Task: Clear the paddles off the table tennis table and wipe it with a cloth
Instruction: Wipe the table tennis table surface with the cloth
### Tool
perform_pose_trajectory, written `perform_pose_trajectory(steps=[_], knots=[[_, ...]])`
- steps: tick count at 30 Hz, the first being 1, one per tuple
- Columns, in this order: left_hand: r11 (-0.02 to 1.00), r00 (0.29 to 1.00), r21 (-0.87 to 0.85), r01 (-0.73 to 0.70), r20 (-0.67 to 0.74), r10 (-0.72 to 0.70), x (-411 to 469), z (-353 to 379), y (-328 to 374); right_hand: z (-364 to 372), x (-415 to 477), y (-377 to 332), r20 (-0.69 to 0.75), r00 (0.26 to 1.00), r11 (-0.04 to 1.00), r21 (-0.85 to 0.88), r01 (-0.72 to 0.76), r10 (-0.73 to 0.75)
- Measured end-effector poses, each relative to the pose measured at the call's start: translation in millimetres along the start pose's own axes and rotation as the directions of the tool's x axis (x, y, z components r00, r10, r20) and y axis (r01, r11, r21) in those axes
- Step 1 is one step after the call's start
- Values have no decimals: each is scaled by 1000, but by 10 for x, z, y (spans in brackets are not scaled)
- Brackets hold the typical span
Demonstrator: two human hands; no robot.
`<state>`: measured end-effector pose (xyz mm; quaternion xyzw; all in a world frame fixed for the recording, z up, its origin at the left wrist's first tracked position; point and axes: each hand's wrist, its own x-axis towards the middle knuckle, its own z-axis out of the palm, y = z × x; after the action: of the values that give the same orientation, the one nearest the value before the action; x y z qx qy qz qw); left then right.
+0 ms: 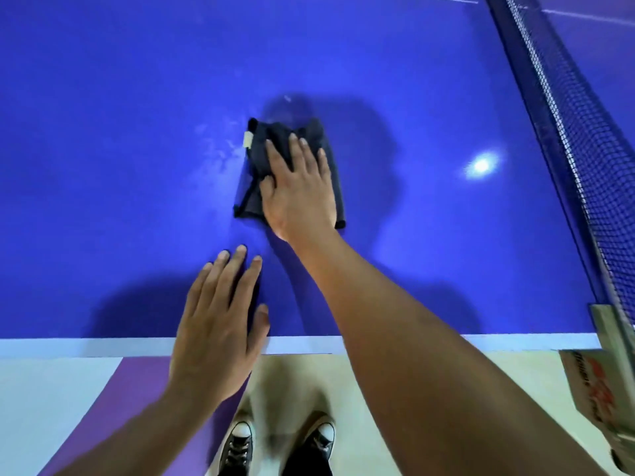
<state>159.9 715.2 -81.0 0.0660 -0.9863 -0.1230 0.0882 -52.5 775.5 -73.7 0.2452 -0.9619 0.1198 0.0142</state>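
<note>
Fingers point(302, 149) splayed, right hand point(297, 190) flattens dark folded cloth point(251, 201) on glossy table point(103, 132).

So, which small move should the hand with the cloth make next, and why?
Probably slide the right hand, pressed flat on the dark cloth, leftward over the pale smudges beside it. No paddles show on the blue table, and the left hand rests near the edge.
</note>
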Motion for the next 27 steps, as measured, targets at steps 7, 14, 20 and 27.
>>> perform_pose_trajectory(steps=[7,14,20,27], knots=[[995,999,93,35,16,-37,16,5,31,-54,-74,55,56,995,994,84,74,-79],[995,998,82,62,4,-63,24,-7,59,-426,-321,1590,-30,987,986,42,-159,160],[997,999,76,25,25,-27,23,56,24,-912,-980,3104,-92,878,880,-25,-474,470],[994,997,84,69,23,-71,28,6,121,-958,-1086,3264,-97,806,808,-23,-589,584]])
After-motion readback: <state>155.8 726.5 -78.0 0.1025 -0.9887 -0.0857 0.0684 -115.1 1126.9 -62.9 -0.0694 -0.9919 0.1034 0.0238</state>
